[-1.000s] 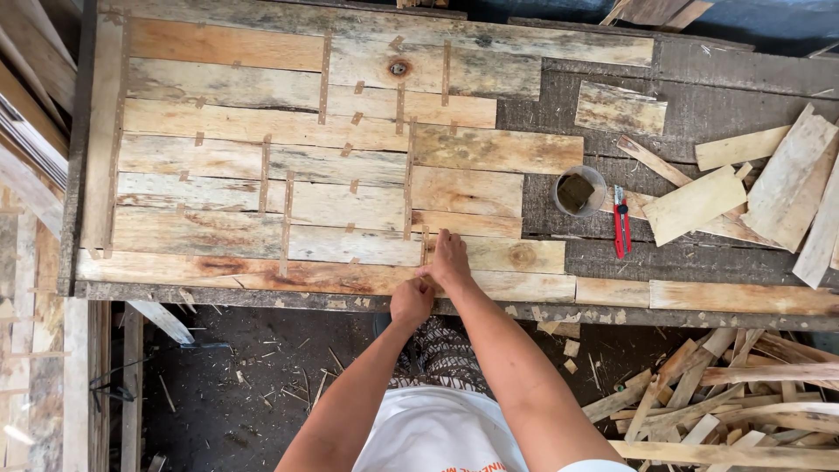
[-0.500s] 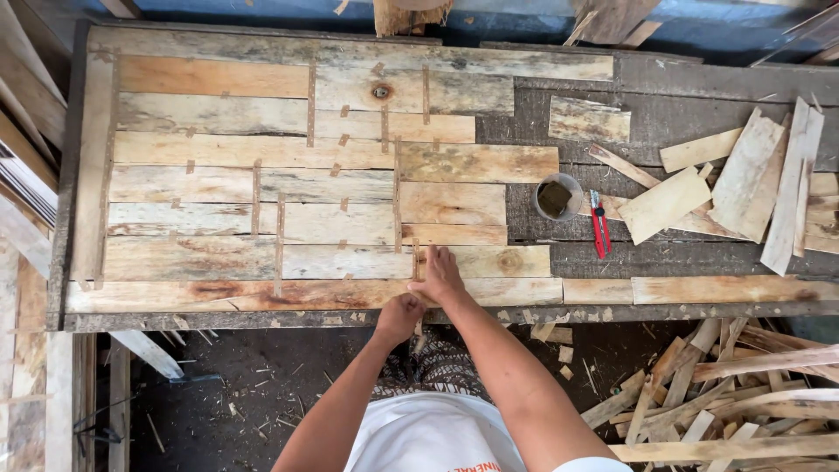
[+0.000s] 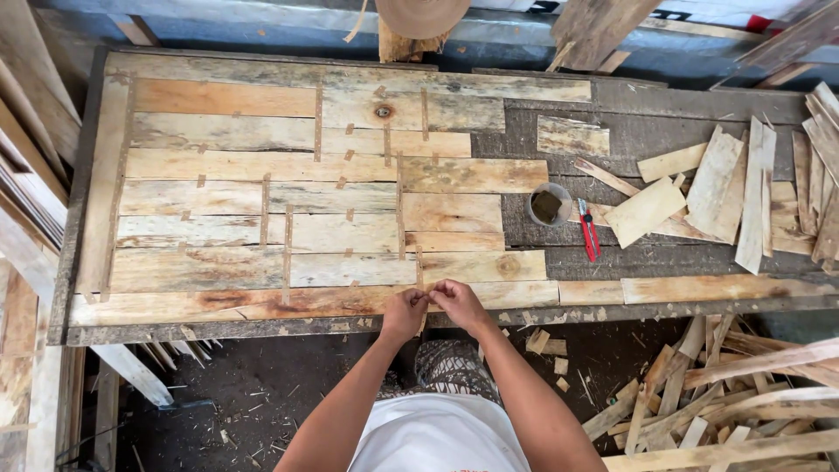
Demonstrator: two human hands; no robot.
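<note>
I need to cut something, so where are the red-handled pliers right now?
In the head view, the red-handled pliers lie on the dark bench top right of centre, just right of the small round cup and left of the loose wood offcuts.

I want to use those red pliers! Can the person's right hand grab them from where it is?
Probably yes. The red pliers lie in the open beside the small cup, with nothing over them, up and right of the right hand. That hand is busy pinching something small with the left hand.
</note>
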